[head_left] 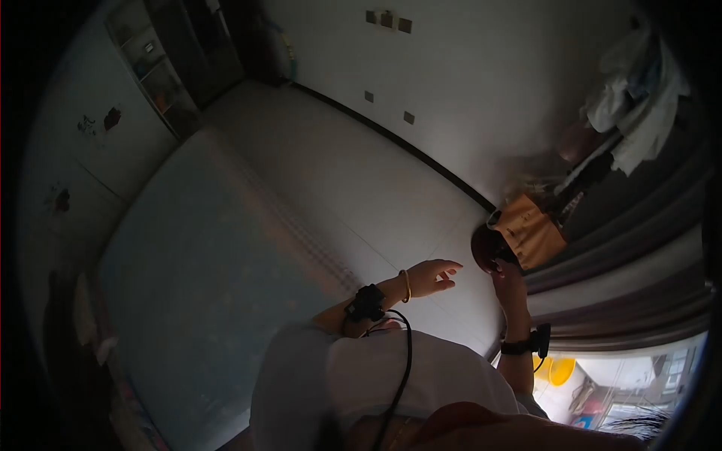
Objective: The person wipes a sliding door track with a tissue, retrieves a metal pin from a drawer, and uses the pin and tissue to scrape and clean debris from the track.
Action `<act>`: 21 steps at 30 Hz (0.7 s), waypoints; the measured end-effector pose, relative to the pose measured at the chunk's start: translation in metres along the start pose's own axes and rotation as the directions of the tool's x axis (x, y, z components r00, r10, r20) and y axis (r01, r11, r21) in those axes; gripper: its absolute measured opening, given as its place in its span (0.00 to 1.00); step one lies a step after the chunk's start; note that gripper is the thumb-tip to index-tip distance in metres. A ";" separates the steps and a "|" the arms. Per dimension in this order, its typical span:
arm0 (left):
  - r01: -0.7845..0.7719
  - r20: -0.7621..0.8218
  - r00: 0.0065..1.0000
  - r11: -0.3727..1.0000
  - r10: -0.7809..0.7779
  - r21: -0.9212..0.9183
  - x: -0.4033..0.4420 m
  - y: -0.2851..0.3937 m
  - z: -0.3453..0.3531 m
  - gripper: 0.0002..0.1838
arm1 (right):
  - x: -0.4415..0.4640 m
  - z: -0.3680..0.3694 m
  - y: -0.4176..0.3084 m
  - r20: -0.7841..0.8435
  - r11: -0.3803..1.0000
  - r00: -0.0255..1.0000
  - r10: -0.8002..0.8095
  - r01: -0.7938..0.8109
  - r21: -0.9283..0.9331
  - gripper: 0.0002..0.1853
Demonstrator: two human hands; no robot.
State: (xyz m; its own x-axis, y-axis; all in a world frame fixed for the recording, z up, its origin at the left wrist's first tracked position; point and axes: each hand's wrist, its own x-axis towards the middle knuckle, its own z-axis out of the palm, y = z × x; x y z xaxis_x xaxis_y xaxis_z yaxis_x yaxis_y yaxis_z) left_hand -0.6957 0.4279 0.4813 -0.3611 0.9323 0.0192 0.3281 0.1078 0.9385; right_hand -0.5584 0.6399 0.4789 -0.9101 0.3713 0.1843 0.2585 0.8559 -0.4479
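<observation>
My left hand [435,279] is held out over the floor, its fingers apart and nothing in them. A gold bracelet [407,286] circles that wrist, and a black strapped device [366,304] sits on the forearm. My right hand [508,279] is at the lower edge of a dark red, shiny, rounded object [486,246], with its fingers closed at the edge; its exact kind is too dark to make out. Just beyond that hand is an orange-tan bag [531,231], partly overlapping the dark red object. A black band with a device [535,343] is on my right wrist.
A bed [203,240] with a pale blue-green cover lies to the left. Pale floor tiles [338,180] run along the wall with its dark skirting. Clothes [639,105] hang at the upper right above dark striped curtains [624,293]. A yellow container [560,370] shows through the bright opening.
</observation>
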 end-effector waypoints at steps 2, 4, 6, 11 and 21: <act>-0.040 -0.102 0.994 0.999 0.038 -0.017 0.035 -0.023 -0.039 0.23 | 0.084 -0.004 -0.026 -0.100 0.976 0.985 -0.139 0.154 0.153 0.16; -0.028 -0.147 0.989 0.999 0.024 -0.023 0.056 -0.039 -0.080 0.22 | 0.129 0.006 -0.027 -0.058 0.972 0.992 -0.111 0.121 0.204 0.15; 0.007 -0.150 0.989 1.000 -0.008 -0.008 0.089 -0.061 -0.127 0.22 | 0.166 0.020 0.006 0.038 0.983 0.999 0.007 -0.013 0.183 0.15; 0.106 -0.230 0.971 0.983 -0.069 0.153 0.151 -0.083 -0.274 0.25 | 0.207 0.041 0.129 0.172 0.977 0.973 0.153 -0.123 -0.175 0.14; 0.583 -0.289 0.807 0.769 -0.514 0.262 0.150 -0.202 -0.511 0.32 | 0.607 0.193 0.076 0.378 0.916 0.921 0.094 0.069 -0.395 0.20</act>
State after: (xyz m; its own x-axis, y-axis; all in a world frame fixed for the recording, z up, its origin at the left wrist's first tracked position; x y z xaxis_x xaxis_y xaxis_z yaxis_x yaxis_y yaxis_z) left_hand -1.2620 0.3692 0.4714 -0.7129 0.5975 -0.3671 0.2704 0.7173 0.6422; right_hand -1.1537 0.8604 0.3878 -0.9365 0.2859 -0.2028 0.3020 0.9519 -0.0525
